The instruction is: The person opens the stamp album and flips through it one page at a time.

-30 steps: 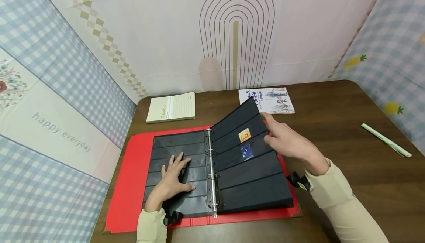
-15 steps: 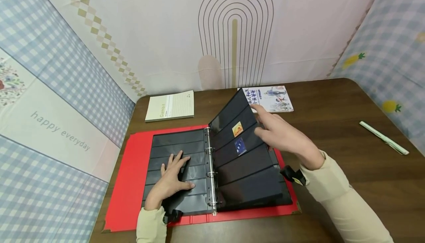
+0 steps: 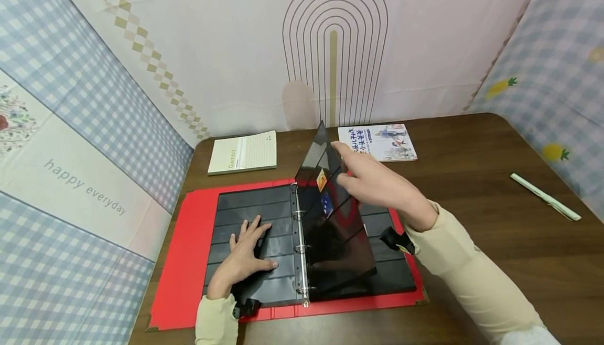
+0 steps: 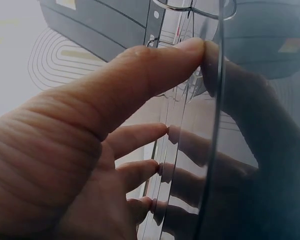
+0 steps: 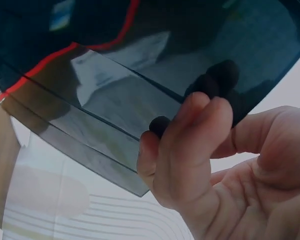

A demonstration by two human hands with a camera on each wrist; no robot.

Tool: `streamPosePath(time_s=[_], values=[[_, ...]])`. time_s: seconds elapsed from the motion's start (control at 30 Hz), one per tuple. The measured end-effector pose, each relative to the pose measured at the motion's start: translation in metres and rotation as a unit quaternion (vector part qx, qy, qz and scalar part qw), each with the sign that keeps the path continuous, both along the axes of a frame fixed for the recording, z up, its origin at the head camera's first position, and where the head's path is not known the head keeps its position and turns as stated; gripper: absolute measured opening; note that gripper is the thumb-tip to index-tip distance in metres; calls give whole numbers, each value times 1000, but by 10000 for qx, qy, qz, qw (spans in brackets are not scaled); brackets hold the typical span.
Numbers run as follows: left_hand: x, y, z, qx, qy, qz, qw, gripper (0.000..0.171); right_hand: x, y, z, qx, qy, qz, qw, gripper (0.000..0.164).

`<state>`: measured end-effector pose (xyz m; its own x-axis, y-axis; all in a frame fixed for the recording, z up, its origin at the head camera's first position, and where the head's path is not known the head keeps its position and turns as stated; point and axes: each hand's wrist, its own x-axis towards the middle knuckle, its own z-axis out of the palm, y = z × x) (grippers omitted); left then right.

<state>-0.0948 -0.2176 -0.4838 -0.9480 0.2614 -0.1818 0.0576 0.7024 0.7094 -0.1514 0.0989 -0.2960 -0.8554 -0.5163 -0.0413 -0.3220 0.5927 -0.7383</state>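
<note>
A red ring binder (image 3: 172, 261) lies spread on the table, holding black pocket pages on a metal ring spine (image 3: 300, 240). My left hand (image 3: 241, 258) rests with spread fingers on the left-hand page (image 3: 255, 201); in the left wrist view its thumb (image 4: 155, 70) and fingertips touch the glossy surface. At the right, my right hand (image 3: 377, 180) pinches the outer edge of a raised album page (image 3: 337, 240), which stands steeply tilted. Two small stamps show in its pockets, one yellow-orange (image 3: 321, 180) and one blue (image 3: 326, 204). Further black pages (image 3: 391, 271) lie flat beneath it.
Behind the binder on the brown table (image 3: 472, 177) lie a cream notepad (image 3: 250, 151) at the left and an illustrated booklet (image 3: 391, 140) right of centre. A pale green pen (image 3: 545, 196) is far right. Patterned cloth (image 3: 245, 46) hangs behind the table.
My right hand has moved left, lifting the page with the two stamps from a low slant to nearly upright. More of the pages below shows. The left hand has stayed in place.
</note>
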Motion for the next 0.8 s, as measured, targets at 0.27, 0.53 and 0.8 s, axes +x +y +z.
streamPosePath(time_s=[0.27,0.53,0.8], values=[[1,0,-1,1,8,30,10000,89,0,-18,8,-82,-166,69,9998,69],[0,0,0,21,8,24,10000,90,-3,-32,15,-152,-57,196,9997,68],[1,0,0,49,-21,26,10000,90,-7,-46,19,-12,58,284,9996,67]])
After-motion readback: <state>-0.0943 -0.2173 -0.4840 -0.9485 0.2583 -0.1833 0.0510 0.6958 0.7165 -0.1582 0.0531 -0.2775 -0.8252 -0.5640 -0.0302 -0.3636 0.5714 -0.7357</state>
